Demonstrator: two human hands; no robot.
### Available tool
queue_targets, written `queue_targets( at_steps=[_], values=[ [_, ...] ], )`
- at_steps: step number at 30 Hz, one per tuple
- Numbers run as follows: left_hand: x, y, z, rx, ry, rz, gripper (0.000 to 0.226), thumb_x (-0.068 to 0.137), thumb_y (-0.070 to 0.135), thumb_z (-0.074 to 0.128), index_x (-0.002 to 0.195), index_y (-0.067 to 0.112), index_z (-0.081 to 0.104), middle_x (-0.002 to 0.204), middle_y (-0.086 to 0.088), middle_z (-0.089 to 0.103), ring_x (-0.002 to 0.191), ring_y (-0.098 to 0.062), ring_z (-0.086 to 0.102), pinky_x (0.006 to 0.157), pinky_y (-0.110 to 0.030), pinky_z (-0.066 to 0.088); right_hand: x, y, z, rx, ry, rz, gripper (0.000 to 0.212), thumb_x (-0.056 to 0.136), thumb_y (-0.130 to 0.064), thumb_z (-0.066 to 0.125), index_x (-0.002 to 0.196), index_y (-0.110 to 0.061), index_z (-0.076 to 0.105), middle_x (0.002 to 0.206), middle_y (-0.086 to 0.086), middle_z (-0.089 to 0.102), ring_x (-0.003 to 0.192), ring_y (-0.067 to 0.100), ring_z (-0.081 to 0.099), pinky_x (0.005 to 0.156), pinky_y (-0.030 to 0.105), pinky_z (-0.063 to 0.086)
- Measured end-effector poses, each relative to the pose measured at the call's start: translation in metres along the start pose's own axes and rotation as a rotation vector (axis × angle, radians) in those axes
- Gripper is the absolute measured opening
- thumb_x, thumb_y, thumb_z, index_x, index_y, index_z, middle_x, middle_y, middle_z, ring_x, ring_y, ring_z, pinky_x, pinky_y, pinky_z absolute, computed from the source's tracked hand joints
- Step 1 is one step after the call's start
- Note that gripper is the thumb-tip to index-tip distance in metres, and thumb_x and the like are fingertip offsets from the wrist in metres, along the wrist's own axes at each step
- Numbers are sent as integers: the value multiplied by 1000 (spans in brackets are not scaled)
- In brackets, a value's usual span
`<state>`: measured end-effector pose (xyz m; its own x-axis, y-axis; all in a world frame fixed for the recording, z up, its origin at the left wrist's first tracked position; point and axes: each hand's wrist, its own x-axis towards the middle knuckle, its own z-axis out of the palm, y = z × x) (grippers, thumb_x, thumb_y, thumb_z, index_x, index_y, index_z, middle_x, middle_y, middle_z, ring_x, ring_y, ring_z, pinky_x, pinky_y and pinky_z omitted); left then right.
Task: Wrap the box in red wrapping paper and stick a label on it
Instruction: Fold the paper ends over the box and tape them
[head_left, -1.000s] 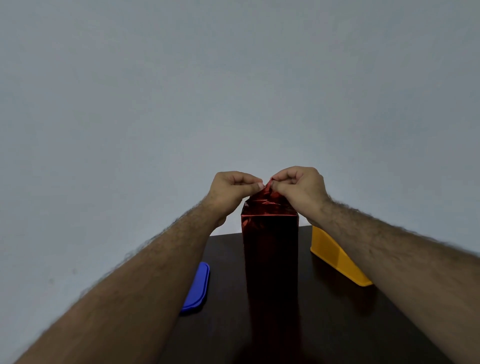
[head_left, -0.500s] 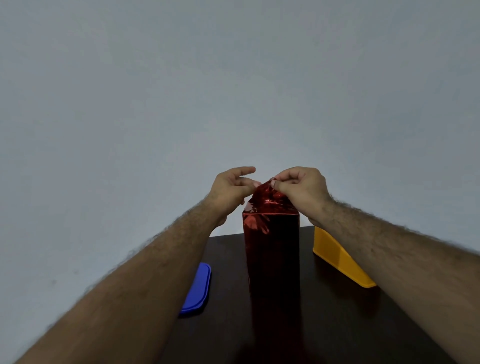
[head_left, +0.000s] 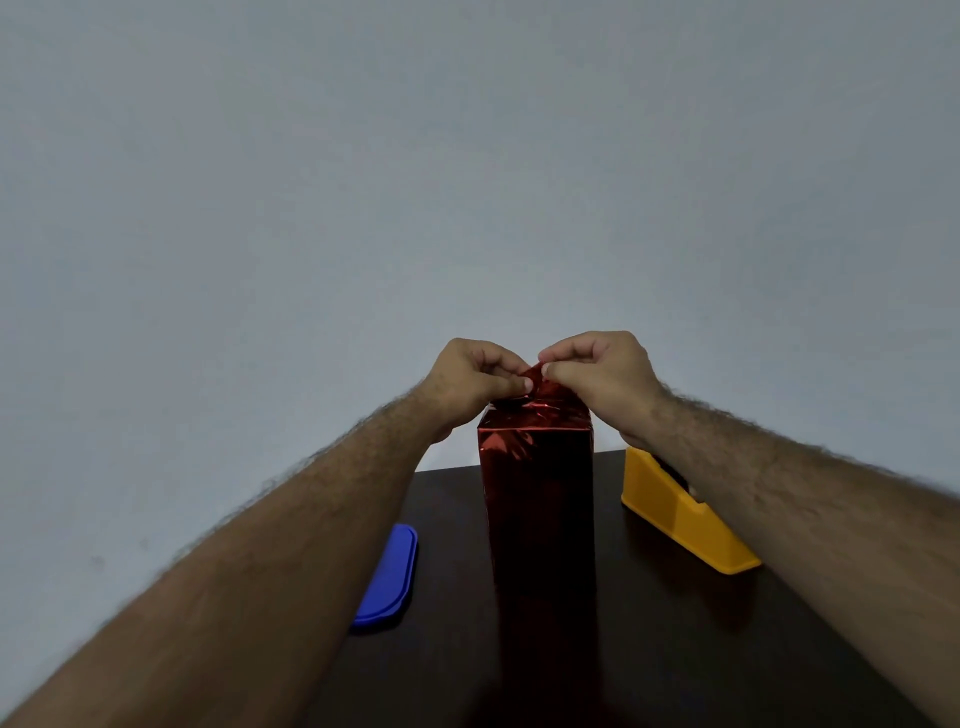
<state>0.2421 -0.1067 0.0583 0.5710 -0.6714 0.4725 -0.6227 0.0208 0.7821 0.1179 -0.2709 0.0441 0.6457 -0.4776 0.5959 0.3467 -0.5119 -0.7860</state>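
Paper at the top of the upright box is pinched by the left hand and right hand, seemingly so the end is gathered shut. The box is stood mid-table, between a blue lid and a yellow tape dispenser, probably kept near for sealing.

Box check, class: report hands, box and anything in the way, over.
Left hand and right hand pinch paper gathered above box. Box upright, sides wrapped. No label seen. Nothing blocking.

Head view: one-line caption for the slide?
Left hand and right hand pinch gathered shiny red wrapping paper atop the upright wrapped box, between a flat blue plastic lid and a yellow plastic tape dispenser.
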Motion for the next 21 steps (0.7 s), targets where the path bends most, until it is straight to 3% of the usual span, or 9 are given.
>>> queue_targets(
  at_steps=[5,10,13,15,21],
  values=[
    [-4,-8,0,-20,53,35,13,86,-3,84,97,4,82,90,-22,79,82,-28,77,89,-44,65,-8,6,-9,-43,-173,-6,34,84,-12,86,117,-19,79,106,-3,80,98,7,77,93,31,63],
    [-11,-10,0,36,72,72,14,83,-3,85,94,6,84,86,-14,81,85,-29,80,86,-40,66,-23,9,-14,-215,-177,-189,27,85,-26,88,111,-27,83,102,-19,78,103,-7,70,93,19,57],
    [-12,-9,1,115,73,94,15,82,0,88,90,13,85,83,-4,81,83,-23,79,78,-34,64,-33,9,-18,-287,-272,-215,62,64,-53,97,119,-33,78,109,-22,75,109,-7,66,89,10,49],
    [-12,-9,1,191,74,114,18,81,1,87,88,17,86,80,2,80,77,-12,76,71,-26,59,-39,10,-19,-403,-317,-237,75,58,-59,97,126,-34,76,114,-22,72,109,-6,65,89,10,51],
    [-12,2,-11,320,-65,180,15,83,5,88,93,16,87,88,4,81,78,-3,73,74,-19,53,-42,17,-20,-465,-298,-314,59,72,-54,92,126,-34,76,114,-18,75,107,-3,67,90,13,50]
  ],
)
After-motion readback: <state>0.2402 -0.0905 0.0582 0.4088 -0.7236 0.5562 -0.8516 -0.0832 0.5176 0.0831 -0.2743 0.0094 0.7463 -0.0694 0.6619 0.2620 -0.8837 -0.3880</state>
